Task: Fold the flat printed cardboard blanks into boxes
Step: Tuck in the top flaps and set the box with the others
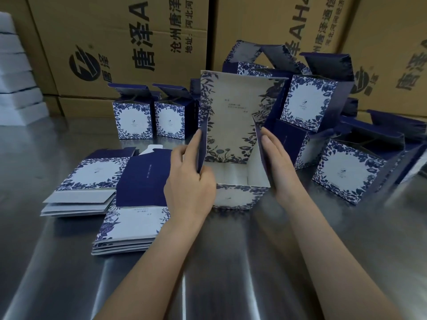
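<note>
A: Item one?
B: Box [233, 125], half-folded, mid-table [231, 262], tall printed panel upright at its far side, top open.
A: Hands?
B: Left hand [189, 179] at the box's 9 o'clock, fingers curled round the left flap [203, 144], gripping it. Right hand [279, 162] at 3 o'clock, fingers straight, flat against the right flap [261, 148] (pressing, not grasping).
A: Stock?
B: Blanks [129, 218], two flat stacks at 8 o'clock. Folded boxes [134, 120]: two upright at 11 o'clock; heap [309, 105], tumbled, 1 to 3 o'clock. Cartons [115, 42] along 12 o'clock. White slabs [16, 98], stacked, 10 o'clock.
</note>
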